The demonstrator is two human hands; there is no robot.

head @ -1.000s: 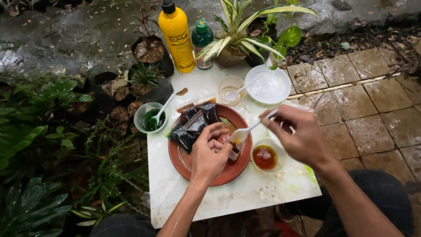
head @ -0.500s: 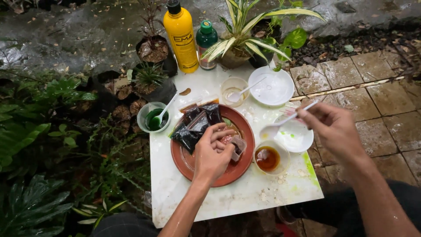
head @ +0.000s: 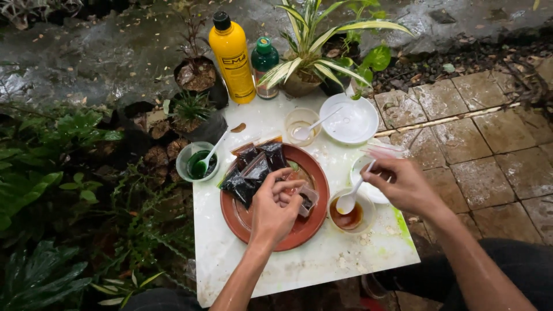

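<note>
My left hand [head: 275,205] rests on a small clear plastic pouch [head: 307,201] on the brown round plate [head: 311,230], next to several dark filled pouches [head: 253,170]. My right hand [head: 405,185] holds a white plastic spoon [head: 352,196] whose bowl dips into a small cup of brown liquid [head: 347,216]. A small white bowl [head: 368,184] sits under my right hand, partly hidden by it.
The white table [head: 299,268] also carries a cup of green liquid with a spoon [head: 199,162], a clear cup with a spoon [head: 302,125], a white bowl [head: 349,119], a yellow bottle [head: 231,57], a green bottle [head: 264,64] and a potted plant [head: 305,72]. Plants crowd the left; wet tiles lie right.
My right hand has brought the white spoon down from above the small white bowl into the cup of brown liquid. My left hand stays on the pouch on the plate.
</note>
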